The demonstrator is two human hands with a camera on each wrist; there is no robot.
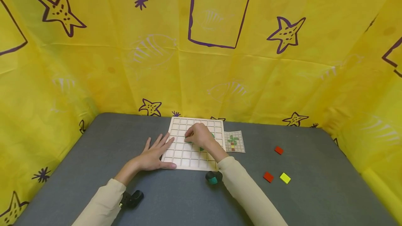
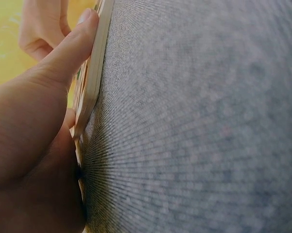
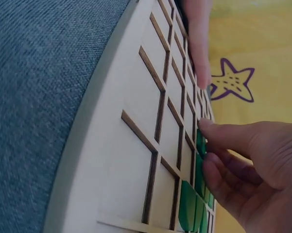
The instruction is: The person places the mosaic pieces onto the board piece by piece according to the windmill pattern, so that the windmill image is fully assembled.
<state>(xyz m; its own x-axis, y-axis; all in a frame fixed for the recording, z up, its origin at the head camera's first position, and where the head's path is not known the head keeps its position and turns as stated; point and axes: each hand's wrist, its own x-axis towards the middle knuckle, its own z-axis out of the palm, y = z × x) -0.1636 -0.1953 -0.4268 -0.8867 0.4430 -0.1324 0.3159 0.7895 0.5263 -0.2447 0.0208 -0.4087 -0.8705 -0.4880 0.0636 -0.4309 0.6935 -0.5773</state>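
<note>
A pale wooden grid board lies on the grey table. Spread wide, my left hand rests on the board's left edge, with the thumb at its near corner; the left wrist view shows that thumb along the wooden rim. Over the middle of the board, my right hand pinches a green tile between thumb and fingers, down at the grid. Other green tiles sit in squares beside it, partly hidden by the right hand in the head view.
A small pattern card with green, yellow and red squares touches the board's right side. Two red tiles and a yellow tile lie farther right on the table. A yellow printed curtain hangs behind.
</note>
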